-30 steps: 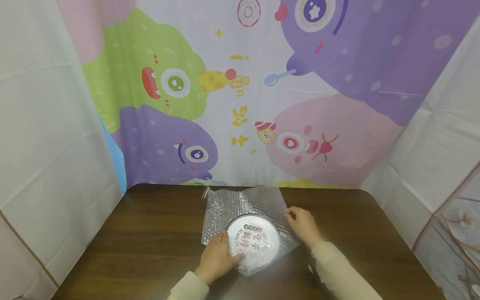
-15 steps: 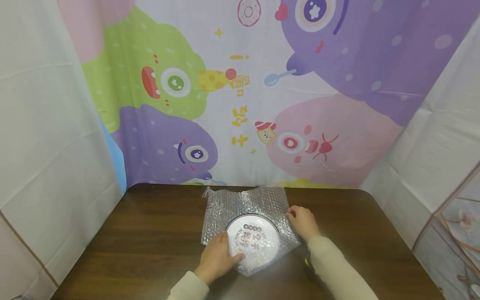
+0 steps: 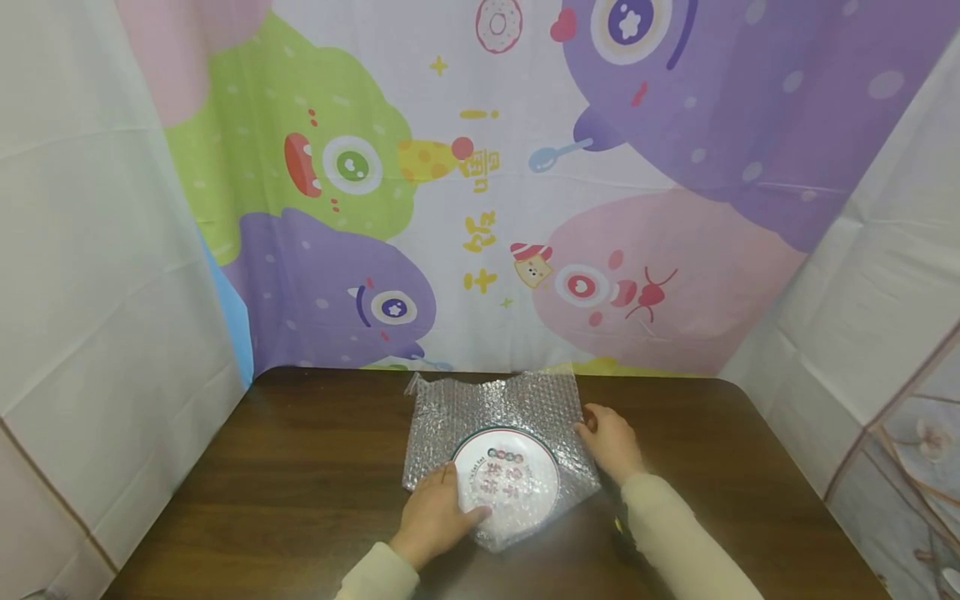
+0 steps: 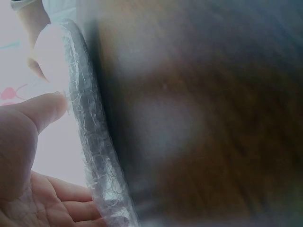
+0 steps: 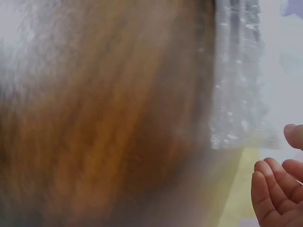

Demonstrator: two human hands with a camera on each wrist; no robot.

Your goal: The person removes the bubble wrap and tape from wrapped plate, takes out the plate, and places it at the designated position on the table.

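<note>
A round white plate [image 3: 506, 475] with a dark green rim and red printed characters lies on the table under clear bubble wrap [image 3: 480, 400]. The loose wrap spreads out behind the plate. My left hand [image 3: 435, 512] rests on the plate's left side, thumb over the front and straight fingers along the left edge. In the left wrist view, thumb and fingers touch the wrapped edge [image 4: 90, 113]. At the right edge of the wrap is my right hand [image 3: 613, 442], its thumb and fingers apart. The right wrist view shows its fingers [image 5: 272, 189] loosely bent beside the wrap's corner, holding nothing.
A dark item with a yellow part [image 3: 618, 527] lies beside my right forearm, partly hidden; its kind is unclear. The brown wooden table [image 3: 285, 467] ends at a printed curtain [image 3: 480, 325] behind. Pale sheets hang on both sides.
My right hand has moved slightly right and its fingers have parted from the wrap's edge. The wrap's back right corner has spread right and risen. My left hand has stayed in place.
</note>
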